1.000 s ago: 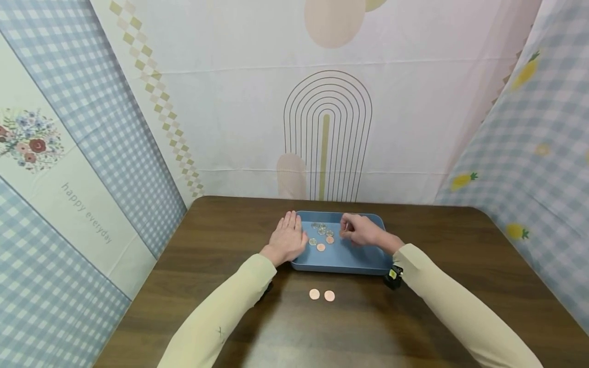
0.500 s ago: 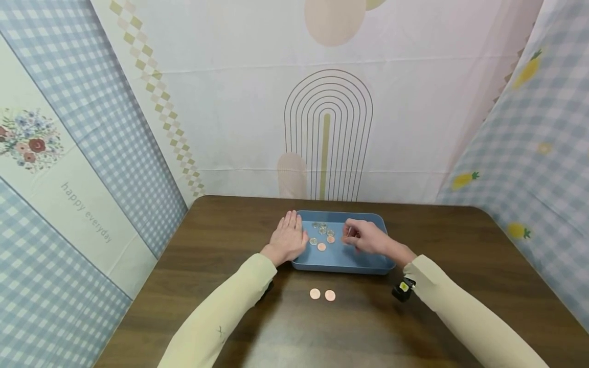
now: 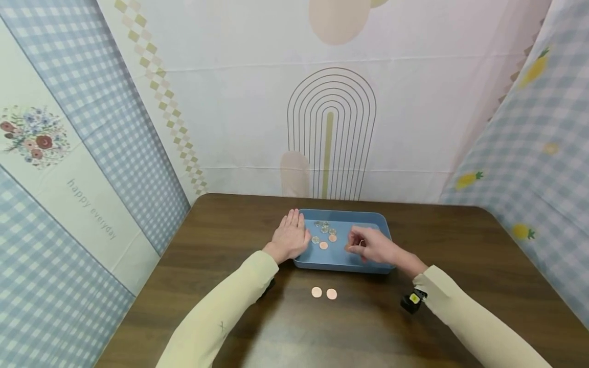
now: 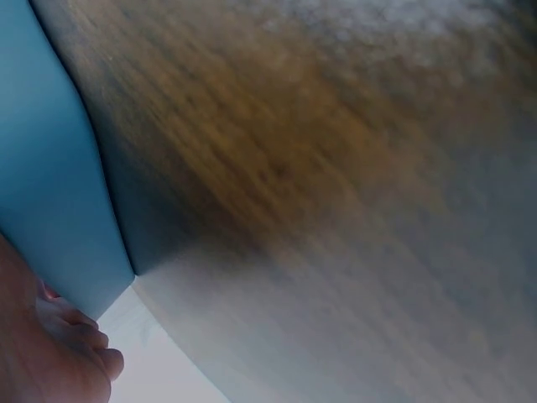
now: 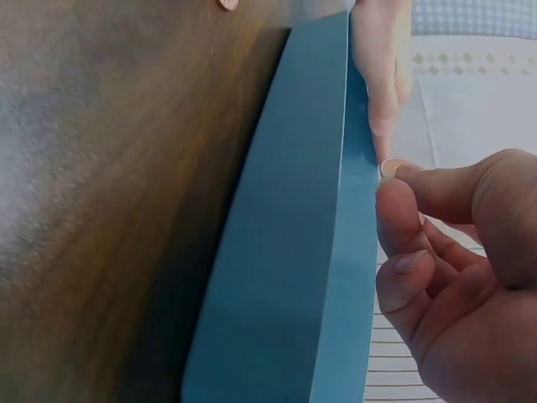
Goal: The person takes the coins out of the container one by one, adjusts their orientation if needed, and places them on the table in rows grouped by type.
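A blue rectangular tray (image 3: 340,268) lies on the table. My left hand (image 3: 291,236) rests on its left rim with the fingers straight. Over the tray's right half, my right hand (image 3: 374,246) pinches a coin (image 5: 391,166) between thumb and index finger; that coin shows best in the right wrist view. Several silver coins (image 3: 324,230) lie flat in the left half of the tray. Close to them are two copper coins, one nearer (image 3: 323,245) and one farther (image 3: 333,238).
Two more copper coins (image 3: 316,292) lie side by side on the dark wooden table (image 3: 221,240), in front of the tray. Behind the table hangs a patterned white cloth (image 3: 239,117), with checked cloth at both sides.
My right hand, still pinching the coin, has drawn toward the near side of the tray and slightly right. My left hand stays on the left rim.
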`<state>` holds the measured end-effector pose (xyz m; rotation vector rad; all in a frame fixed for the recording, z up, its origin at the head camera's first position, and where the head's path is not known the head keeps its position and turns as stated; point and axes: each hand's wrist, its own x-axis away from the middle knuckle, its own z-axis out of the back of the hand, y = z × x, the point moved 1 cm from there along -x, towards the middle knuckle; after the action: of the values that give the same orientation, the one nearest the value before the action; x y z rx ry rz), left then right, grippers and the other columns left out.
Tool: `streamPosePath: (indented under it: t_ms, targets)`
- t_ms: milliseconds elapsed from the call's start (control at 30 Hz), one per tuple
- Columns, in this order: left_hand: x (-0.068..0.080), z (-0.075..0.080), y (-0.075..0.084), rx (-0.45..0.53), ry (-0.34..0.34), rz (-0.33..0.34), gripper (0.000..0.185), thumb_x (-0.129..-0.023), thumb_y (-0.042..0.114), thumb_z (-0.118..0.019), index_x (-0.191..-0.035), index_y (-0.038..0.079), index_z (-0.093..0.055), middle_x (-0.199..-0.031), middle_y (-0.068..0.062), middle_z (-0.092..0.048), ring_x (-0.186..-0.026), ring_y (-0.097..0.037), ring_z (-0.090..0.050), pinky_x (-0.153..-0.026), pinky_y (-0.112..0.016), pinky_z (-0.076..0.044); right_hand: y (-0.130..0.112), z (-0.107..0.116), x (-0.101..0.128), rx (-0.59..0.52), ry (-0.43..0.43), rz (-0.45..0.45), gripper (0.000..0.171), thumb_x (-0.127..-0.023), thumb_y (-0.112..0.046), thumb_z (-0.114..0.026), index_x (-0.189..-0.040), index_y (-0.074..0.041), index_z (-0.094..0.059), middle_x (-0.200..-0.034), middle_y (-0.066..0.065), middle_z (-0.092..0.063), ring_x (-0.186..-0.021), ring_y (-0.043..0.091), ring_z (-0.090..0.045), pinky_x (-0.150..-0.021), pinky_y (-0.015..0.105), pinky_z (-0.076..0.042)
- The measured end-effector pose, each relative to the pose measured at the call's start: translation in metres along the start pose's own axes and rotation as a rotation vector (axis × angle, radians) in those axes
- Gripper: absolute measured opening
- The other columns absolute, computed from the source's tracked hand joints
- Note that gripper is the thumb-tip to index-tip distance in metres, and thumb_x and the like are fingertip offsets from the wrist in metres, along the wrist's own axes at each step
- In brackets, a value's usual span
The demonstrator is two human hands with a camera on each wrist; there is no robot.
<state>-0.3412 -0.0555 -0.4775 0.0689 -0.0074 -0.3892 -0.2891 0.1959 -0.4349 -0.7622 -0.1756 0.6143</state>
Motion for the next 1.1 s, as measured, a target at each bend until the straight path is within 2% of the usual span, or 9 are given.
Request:
streamPosePath:
  t_ms: [367,500,667,867,1100]
  targets:
    - [0.002,0.001,0.0,0.015,0.002,-0.004,0.064,-0.104,0.037,-0.023,-0.155,-0.002,-0.021,-0.163,-0.021,-0.015,-0.154,-0.031,-0.011,-0.125,-0.042,-0.013,-0.012,-0.015,0.019,-0.055,-0.025,0.007,0.014,-0.091,-0.016,-0.069,-0.086,-0.012,-0.056,-0.081,0.009,-0.065,-0.046,0.013,-0.056,-0.046,0.033,-0.053]
    - [0.003,0.001,0.0,0.005,0.012,-0.009,0.064,-0.103,0.037,-0.024,-0.154,-0.003,-0.022,-0.163,-0.021,-0.017,-0.153,-0.032,-0.013,-0.125,-0.042,-0.014,-0.016,-0.022,0.025,-0.078,-0.045,0.002,0.015,-0.09,-0.018,-0.07,-0.086,-0.012,-0.057,-0.08,0.013,-0.066,-0.045,0.021,-0.059,-0.046,0.035,-0.053]
    - [0.005,0.0,0.001,-0.008,0.022,-0.015,0.064,-0.104,0.036,-0.023,-0.154,-0.003,-0.022,-0.163,-0.021,-0.018,-0.153,-0.033,-0.015,-0.125,-0.042,-0.015,-0.019,-0.028,0.033,-0.091,-0.07,-0.012,0.014,-0.091,-0.018,-0.069,-0.086,-0.012,-0.058,-0.08,0.018,-0.068,-0.045,0.025,-0.061,-0.042,0.031,-0.049]
    - [0.007,0.001,0.0,-0.023,0.012,-0.023,0.063,-0.104,0.035,-0.022,-0.154,-0.003,-0.021,-0.163,-0.021,-0.016,-0.153,-0.032,-0.012,-0.125,-0.042,-0.014,-0.017,-0.034,0.04,-0.067,-0.122,-0.006,0.012,-0.092,-0.018,-0.068,-0.086,-0.012,-0.059,-0.077,0.016,-0.067,-0.046,0.017,-0.062,-0.042,0.028,-0.049]
    - [0.01,0.003,-0.002,-0.021,0.01,-0.024,0.063,-0.105,0.035,-0.022,-0.154,-0.003,-0.021,-0.163,-0.021,-0.017,-0.153,-0.033,-0.014,-0.125,-0.042,-0.015,-0.018,-0.041,0.044,-0.04,-0.213,-0.048,0.014,-0.092,-0.018,-0.069,-0.084,-0.011,-0.059,-0.068,0.014,-0.065,-0.047,0.025,-0.063,-0.044,0.028,-0.051]
